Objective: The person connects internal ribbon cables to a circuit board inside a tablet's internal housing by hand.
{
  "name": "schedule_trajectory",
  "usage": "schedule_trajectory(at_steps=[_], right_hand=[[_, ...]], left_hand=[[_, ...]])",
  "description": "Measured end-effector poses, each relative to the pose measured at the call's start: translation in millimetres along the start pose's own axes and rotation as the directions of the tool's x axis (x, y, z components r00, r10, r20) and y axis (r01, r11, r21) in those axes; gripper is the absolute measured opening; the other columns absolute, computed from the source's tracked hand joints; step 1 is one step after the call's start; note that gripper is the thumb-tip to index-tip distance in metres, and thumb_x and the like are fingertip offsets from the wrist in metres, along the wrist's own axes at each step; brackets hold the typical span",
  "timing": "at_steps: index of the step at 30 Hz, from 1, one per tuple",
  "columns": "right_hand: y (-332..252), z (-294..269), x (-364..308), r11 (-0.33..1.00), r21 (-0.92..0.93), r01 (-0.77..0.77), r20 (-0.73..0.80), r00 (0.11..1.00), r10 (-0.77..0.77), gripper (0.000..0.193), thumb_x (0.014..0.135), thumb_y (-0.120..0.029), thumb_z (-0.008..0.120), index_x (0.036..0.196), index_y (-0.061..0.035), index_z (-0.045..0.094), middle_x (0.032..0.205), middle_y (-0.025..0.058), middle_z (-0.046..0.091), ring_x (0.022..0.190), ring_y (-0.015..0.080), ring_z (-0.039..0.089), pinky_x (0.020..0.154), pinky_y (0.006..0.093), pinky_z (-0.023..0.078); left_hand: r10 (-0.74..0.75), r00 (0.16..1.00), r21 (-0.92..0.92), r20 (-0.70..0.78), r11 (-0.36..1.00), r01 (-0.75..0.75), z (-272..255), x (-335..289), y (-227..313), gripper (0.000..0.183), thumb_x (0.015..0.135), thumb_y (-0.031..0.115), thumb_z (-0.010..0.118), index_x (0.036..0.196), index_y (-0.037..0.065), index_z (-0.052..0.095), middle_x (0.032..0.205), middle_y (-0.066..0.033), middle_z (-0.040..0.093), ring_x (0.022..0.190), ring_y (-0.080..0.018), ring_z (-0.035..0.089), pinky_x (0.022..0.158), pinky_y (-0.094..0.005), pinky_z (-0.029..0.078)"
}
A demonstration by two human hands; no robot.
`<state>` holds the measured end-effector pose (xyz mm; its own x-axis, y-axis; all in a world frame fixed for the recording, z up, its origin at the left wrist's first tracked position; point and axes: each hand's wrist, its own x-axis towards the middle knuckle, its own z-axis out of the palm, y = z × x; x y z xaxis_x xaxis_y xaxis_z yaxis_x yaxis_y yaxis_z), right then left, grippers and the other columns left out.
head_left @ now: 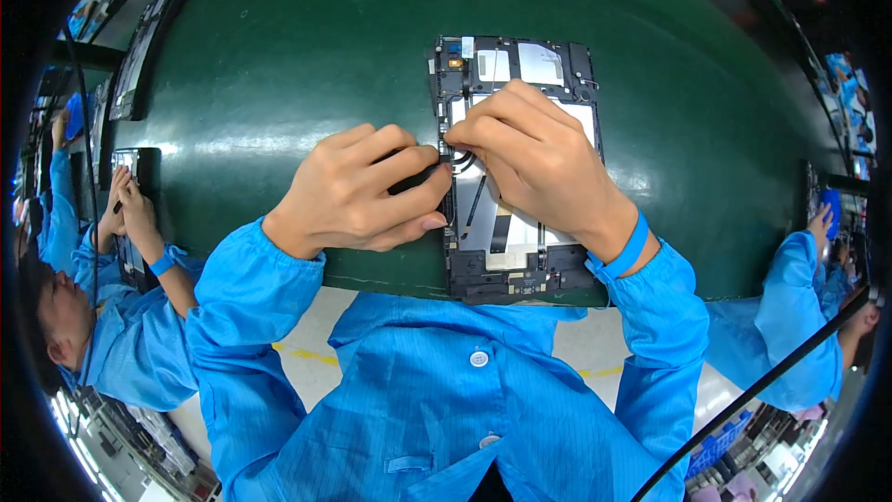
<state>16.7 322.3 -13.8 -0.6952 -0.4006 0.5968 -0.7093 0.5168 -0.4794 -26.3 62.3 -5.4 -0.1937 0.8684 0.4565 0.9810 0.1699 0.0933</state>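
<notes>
An opened tablet-like device [578, 121] lies before me, showing a black frame, silvery inner plates, small boards and black cables. At its left edge is my left hand [358, 191], closed with the fingers curled around a black object [409, 182], mostly hidden; its kind cannot be made out. My right hand [534, 153] reaches over the device from the right. Thumb and fingers are pinched together at the upper part of the left edge, close to the left fingertips. Whatever sits in that pinch is hidden. A blue band [624, 251] circles my right wrist.
The device rests on a green worktable [279, 46], near its front edge. More dark devices [144, 51] stand along the left side. Co-workers in blue sit at left [130, 316] and right [780, 316]. A dark cable [753, 390] crosses the lower right.
</notes>
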Motion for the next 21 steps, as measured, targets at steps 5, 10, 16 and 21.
schedule_trajectory(at_steps=[5,10,16,21], right_hand=[[1,1,0,1.0,-0.001,-0.003,-0.003,1.0,0.003,0.025,0.08,0.01,0.08,0.103,0.0002,0.079,0.099,0.0116,0.073,0.089,0.0306,0.071,0.078,0.0399,0.06],[1,3,-3,1.0,-0.006,-0.01,-0.009,1.0,0.01,0.031,0.074,0.01,0.074,0.103,-0.0024,0.073,0.097,0.0101,0.064,0.093,0.0317,0.064,0.08,0.0423,0.057],[-1,-1,-2,0.999,-0.024,-0.039,0.013,0.999,0.039,0.033,0.073,0.006,0.077,0.104,-0.0033,0.074,0.099,0.0096,0.064,0.094,0.0319,0.063,0.081,0.0422,0.055],[-4,-6,5,0.999,-0.01,-0.036,0.046,0.998,0.037,0.035,0.072,0.006,0.077,0.106,-0.0045,0.076,0.099,0.0097,0.063,0.094,0.032,0.063,0.081,0.0414,0.053]], left_hand=[[0.059,0.998,-0.012,-0.001,0.998,-0.059,1,5,-8,0.031,0.088,0.036,0.085,0.108,0.014,0.076,0.103,-0.0029,0.069,0.091,-0.0206,0.067,0.069,-0.0346,0.053],[0.11,0.994,-0.063,0.013,0.992,-0.109,1,10,-17,0.03,0.087,0.035,0.085,0.107,0.015,0.075,0.1,-0.0025,0.067,0.089,-0.0208,0.066,0.067,-0.0346,0.051],[0.201,0.98,-0.086,-0.004,0.976,-0.2,3,10,-24,0.03,0.085,0.032,0.086,0.104,0.01,0.077,0.1,-0.0069,0.068,0.088,-0.0239,0.067,0.065,-0.0363,0.051],[0.202,0.979,-0.1,-0.024,0.974,-0.204,5,5,-29,0.028,0.085,0.031,0.085,0.101,0.008,0.08,0.1,-0.0093,0.069,0.086,-0.0252,0.068,0.064,-0.0378,0.051]])
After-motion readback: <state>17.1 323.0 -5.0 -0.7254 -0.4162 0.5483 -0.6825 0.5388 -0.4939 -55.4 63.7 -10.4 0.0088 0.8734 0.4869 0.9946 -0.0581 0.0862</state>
